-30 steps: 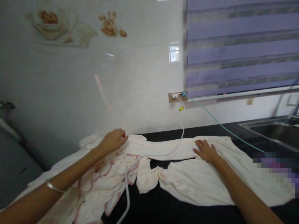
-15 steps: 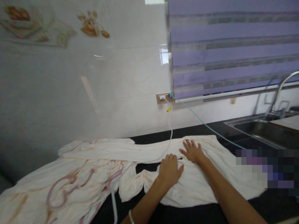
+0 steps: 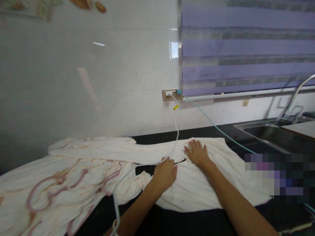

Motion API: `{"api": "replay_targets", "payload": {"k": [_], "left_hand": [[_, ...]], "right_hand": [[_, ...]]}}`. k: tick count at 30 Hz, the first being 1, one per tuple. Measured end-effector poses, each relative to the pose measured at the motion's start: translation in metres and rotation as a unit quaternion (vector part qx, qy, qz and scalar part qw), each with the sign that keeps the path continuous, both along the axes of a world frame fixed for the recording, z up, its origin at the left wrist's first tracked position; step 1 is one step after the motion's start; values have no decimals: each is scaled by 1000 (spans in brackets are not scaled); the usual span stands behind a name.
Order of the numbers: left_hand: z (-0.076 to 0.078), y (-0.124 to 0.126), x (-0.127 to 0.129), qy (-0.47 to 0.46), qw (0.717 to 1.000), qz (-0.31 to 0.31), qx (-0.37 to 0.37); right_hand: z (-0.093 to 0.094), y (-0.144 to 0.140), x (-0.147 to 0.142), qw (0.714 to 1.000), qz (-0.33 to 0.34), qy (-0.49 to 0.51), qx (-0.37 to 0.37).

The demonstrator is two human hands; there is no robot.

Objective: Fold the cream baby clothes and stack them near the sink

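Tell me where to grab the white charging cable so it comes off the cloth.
Probably pinch the thin white charging cable on its hanging run below the wall socket, coming from the front. There it hangs free above the black counter; lower down it lies on the cream cloth beside the left hand.

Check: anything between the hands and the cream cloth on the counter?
Mostly no. The right hand lies flat on the cream cloth, bare contact. The left hand also rests on it, but the white cable from the wall socket drapes across the cloth and runs at the left fingertips; whether it passes under them I cannot tell.
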State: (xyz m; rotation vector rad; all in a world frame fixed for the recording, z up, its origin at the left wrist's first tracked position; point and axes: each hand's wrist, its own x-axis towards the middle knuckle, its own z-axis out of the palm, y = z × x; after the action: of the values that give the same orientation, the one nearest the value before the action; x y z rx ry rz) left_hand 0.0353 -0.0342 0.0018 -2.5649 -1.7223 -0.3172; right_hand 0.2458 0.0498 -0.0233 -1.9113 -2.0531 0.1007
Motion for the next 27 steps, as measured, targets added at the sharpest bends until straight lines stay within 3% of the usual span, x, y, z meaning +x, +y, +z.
{"api": "replay_targets", "payload": {"k": [4, 9, 13, 27], "left_hand": [[0, -2, 4, 11, 1000, -4, -2], [6, -4, 7, -15, 999, 7, -33], [9, -5, 7, -7, 997, 35, -73], [14, -11, 5, 34, 996, 64, -56]], "right_hand": [[6, -12, -13, 998, -3, 13, 67], [6, -14, -18, 999, 48, 11, 16], [5, -4, -9, 998, 60, 20, 29], [-2, -6, -7, 997, 74, 15, 32]]}}
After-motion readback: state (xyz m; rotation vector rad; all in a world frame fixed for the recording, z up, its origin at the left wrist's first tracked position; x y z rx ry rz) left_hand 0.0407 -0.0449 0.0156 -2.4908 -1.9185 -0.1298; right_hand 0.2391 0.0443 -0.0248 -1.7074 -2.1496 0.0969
